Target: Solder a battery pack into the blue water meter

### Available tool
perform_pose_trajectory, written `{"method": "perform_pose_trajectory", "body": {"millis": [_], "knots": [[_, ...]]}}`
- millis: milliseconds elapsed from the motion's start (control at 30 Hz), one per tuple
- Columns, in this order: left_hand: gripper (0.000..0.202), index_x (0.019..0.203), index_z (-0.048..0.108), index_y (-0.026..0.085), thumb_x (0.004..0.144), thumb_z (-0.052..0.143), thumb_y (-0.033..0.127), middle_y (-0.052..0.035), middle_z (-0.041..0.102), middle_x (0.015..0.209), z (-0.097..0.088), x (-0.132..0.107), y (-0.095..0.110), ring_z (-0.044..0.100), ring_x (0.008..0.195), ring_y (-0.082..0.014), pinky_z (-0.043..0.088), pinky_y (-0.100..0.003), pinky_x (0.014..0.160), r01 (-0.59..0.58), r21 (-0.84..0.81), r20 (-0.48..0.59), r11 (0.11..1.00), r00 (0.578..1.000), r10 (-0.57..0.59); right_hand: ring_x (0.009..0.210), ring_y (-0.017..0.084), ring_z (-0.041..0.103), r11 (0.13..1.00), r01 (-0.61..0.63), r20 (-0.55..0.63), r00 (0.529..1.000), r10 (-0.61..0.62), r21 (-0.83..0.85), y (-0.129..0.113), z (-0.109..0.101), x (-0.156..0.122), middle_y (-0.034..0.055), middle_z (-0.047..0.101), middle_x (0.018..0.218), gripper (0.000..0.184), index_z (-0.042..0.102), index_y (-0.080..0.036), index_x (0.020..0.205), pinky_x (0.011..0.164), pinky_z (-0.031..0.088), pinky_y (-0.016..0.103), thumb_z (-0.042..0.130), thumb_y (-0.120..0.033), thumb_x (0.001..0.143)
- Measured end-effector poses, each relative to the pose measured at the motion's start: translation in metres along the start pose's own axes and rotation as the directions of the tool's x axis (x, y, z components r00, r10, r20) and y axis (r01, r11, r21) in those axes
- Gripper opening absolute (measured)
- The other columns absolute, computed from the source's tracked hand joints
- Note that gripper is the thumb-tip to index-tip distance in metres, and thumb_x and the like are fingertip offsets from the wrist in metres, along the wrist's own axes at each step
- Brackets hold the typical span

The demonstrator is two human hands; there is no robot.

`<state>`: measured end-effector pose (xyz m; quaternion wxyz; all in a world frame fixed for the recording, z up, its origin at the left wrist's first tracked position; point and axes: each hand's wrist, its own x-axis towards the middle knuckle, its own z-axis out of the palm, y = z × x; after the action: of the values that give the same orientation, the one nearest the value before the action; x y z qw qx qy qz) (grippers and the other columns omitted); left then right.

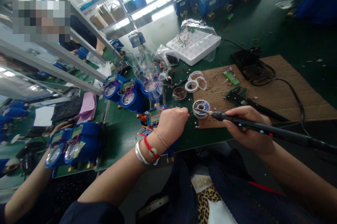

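Note:
My right hand grips a black soldering iron like a pen, its tip pointing left over the solder spool. My left hand is closed in a pinch just left of the spool. A thin red wire shows at its fingertips, close to the iron's tip. Under that hand lies a blue water meter with a display and loose coloured wires, partly hidden by the hand and wrist. Smoke rises behind the left hand.
Several blue meters stand beyond my left hand, more near a co-worker's arm at left. Cardboard carries green wire strippers, a green circuit board and a black iron stand. Behind are tape rolls and a white tray.

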<state>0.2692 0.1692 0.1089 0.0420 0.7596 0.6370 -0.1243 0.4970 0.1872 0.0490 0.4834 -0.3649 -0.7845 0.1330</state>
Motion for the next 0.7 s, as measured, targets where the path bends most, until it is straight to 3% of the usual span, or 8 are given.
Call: {"method": "perform_pose_trajectory", "body": {"millis": [533, 700], "knots": [[0.029, 0.09, 0.064, 0.018, 0.098, 0.042, 0.034, -0.0081, 0.073, 0.085, 0.0019, 0.0012, 0.0009, 0.071, 0.079, -0.025, 0.044, -0.029, 0.057, -0.005, 0.013, -0.016, 1.0, 1.0, 0.006, 0.056, 0.012, 0.064, 0.999, 0.036, 0.049, 0.998, -0.036, -0.004, -0.0018, 0.0022, 0.0005, -0.0007, 0.069, 0.075, 0.015, 0.057, -0.022, 0.095, 0.052, 0.05, 0.022, 0.066, -0.026, 0.084], [0.031, 0.092, 0.064, 0.017, 0.099, 0.039, 0.034, -0.0089, 0.072, 0.084, 0.0015, 0.0005, 0.0006, 0.071, 0.079, -0.0247, 0.045, -0.029, 0.058, -0.01, 0.01, -0.014, 1.0, 1.0, 0.01, 0.057, 0.012, 0.064, 1.0, 0.027, 0.018, 0.999, -0.027, -0.011, -0.0022, -0.0007, -0.0026, 0.0005, 0.069, 0.079, 0.016, 0.058, -0.021, 0.095, 0.052, 0.049, 0.022, 0.067, -0.026, 0.083]]}}
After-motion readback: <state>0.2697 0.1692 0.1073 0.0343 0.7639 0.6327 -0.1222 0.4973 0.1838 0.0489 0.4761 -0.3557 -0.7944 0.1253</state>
